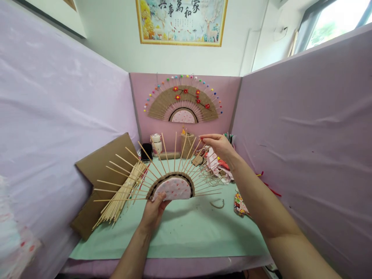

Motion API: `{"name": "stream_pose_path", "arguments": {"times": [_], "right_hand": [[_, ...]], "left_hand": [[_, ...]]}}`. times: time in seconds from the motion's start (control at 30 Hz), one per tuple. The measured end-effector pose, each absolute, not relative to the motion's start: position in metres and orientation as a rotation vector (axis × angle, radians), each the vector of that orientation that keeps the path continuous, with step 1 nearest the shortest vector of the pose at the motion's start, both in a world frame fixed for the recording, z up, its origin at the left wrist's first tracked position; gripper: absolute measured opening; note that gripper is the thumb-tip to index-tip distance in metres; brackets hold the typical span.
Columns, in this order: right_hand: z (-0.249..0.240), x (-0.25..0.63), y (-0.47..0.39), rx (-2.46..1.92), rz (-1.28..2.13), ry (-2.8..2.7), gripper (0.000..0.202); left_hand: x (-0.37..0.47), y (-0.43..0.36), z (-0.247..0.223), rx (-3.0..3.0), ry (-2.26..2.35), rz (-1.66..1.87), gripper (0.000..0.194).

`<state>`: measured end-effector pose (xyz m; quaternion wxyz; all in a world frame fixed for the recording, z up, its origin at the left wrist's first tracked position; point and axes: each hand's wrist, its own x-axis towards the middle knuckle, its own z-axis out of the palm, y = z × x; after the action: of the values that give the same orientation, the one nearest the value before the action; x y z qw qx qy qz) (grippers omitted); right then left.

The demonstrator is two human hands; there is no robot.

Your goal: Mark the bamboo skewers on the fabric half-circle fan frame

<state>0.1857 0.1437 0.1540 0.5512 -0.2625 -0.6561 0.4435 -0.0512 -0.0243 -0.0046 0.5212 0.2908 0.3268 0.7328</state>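
My left hand (156, 211) grips the lower edge of a half-round fan base (174, 188), with the thumb on its pink patterned cloth face. Thin wooden sticks fan out from the base's brown rim, which carries a dark braided band. My right hand (216, 144) is raised at the upper right of the fan, its fingertips pinched at the top end of one stick, where a small red bit (201, 139) shows. The fan is held above the green tabletop (186, 240).
Left lie a bundle of sticks (122, 193) and brown cardboard (109, 159). Behind stand a white jar (156, 145) and a twine roll (187, 146). Scraps (216, 162) and a patterned pouch (240, 204) lie right. A finished fan (162, 102) hangs on the back panel.
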Motion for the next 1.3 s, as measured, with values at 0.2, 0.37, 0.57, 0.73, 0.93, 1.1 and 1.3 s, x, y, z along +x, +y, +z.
{"name": "stream_pose_path", "arguments": {"times": [0.2,0.37,0.57,0.73,0.93,1.1,1.3], "right_hand": [[0.153,0.187,0.145,-0.605,1.065,-1.534,0.023],[0.154,0.188,0.143,-0.612,1.063,-1.576,0.025],[0.152,0.189,0.144,-0.597,1.103,-1.573,0.024],[0.15,0.187,0.144,-0.539,1.163,-1.519,0.024],[0.149,0.188,0.143,-0.536,1.176,-1.506,0.028],[0.146,0.191,0.147,-0.505,1.205,-1.491,0.023],[0.141,0.192,0.148,-0.519,1.191,-1.504,0.024]], "left_hand": [[-0.052,-0.024,-0.005,0.7,0.797,1.736,0.043],[-0.052,-0.025,-0.005,0.682,0.808,1.738,0.048],[-0.051,-0.025,-0.006,0.688,0.805,1.725,0.044],[-0.05,-0.025,-0.004,0.667,0.8,1.726,0.043],[-0.051,-0.024,-0.005,0.682,0.794,1.713,0.04],[-0.052,-0.023,-0.008,0.684,0.793,1.709,0.043],[-0.051,-0.023,-0.008,0.685,0.797,1.697,0.045]]}}
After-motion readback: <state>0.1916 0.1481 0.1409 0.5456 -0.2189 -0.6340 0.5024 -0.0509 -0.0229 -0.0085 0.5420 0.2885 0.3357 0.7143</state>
